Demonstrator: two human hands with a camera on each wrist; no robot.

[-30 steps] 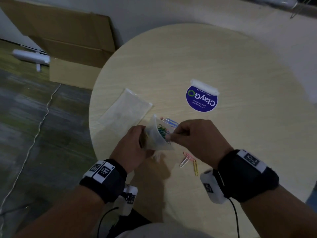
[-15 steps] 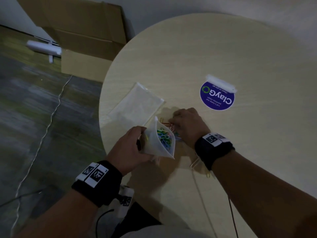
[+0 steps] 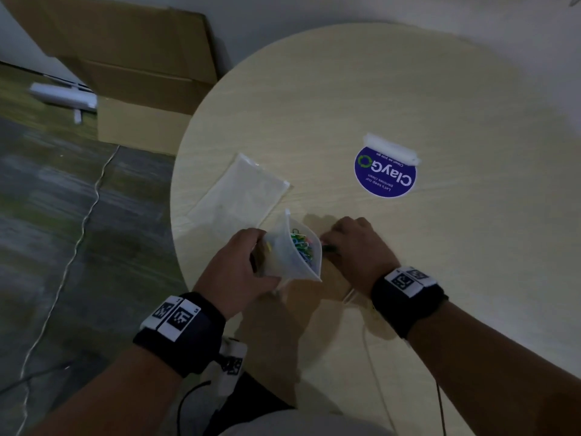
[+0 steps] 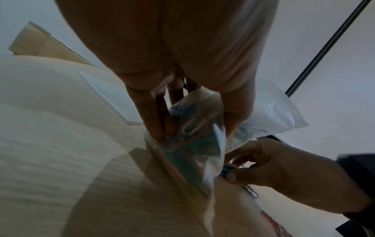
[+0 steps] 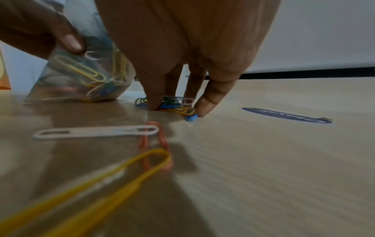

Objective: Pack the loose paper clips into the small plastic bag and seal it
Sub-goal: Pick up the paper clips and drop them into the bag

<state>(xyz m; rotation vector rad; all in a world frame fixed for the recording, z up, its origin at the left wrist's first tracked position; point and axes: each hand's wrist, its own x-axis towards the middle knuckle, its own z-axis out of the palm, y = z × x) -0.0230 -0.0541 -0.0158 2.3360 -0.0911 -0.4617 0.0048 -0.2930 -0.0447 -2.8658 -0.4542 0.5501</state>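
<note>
My left hand (image 3: 251,256) grips a small clear plastic bag (image 3: 292,256) just above the round table (image 3: 408,89). Its mouth gapes open and several coloured paper clips lie inside. In the left wrist view, fingers and thumb squeeze the bag (image 4: 194,141) from both sides. My right hand (image 3: 333,243) is down on the table just right of the bag. Its thumb and fingertips pinch a small pile of green, blue, yellow and white clips (image 5: 172,104). Closer to that wrist lie a white clip (image 5: 95,131), an orange clip (image 5: 156,144) and a yellow clip (image 5: 101,179).
A larger clear bag (image 3: 245,193) lies flat on the table behind my left hand. A round blue sticker (image 3: 385,174) sits at the right rear. The table's edge curves past my left wrist. Cardboard boxes (image 3: 141,80) and a cable (image 3: 88,215) are on the floor at left.
My right hand left the bag's mouth and dropped to the table beside it, closing its fingers on the pile of clips. My left hand still holds the bag.
</note>
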